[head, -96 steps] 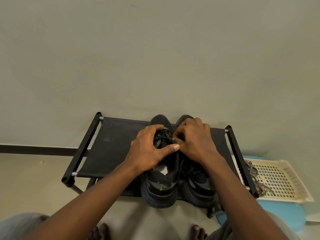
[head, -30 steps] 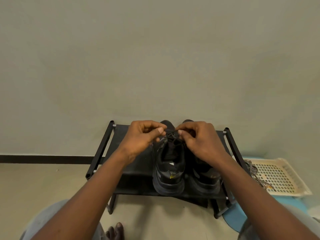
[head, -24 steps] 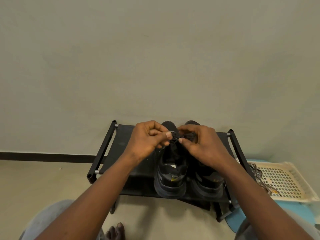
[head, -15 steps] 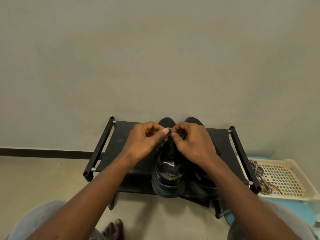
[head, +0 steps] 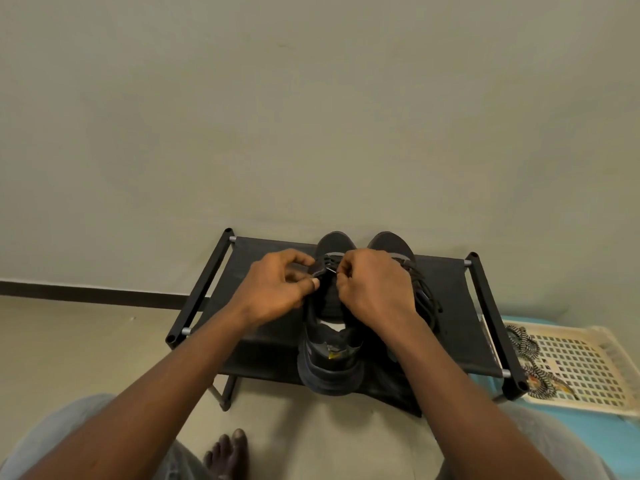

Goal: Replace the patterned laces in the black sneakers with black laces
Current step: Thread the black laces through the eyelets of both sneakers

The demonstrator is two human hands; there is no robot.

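Note:
Two black sneakers stand side by side on a black shoe rack (head: 446, 306), toes to the wall. Over the left sneaker (head: 329, 355) my left hand (head: 277, 289) and my right hand (head: 374, 289) each pinch an end of its black lace (head: 327, 266) near the toe-side eyelets. The right sneaker (head: 393, 242) is partly hidden by my right hand; its black lace (head: 424, 292) lies loose over its side. Patterned black-and-white laces (head: 523, 348) lie in a cream tray at the right.
The cream perforated tray (head: 581, 368) rests on a blue surface (head: 588, 427) just right of the rack. A plain wall rises right behind the rack. My knees and a bare foot (head: 227, 452) are below, on the beige floor.
Both hands stayed at the left sneaker's lace, drawing together then slightly apart again near the toe eyelets. The camera view shifted a little.

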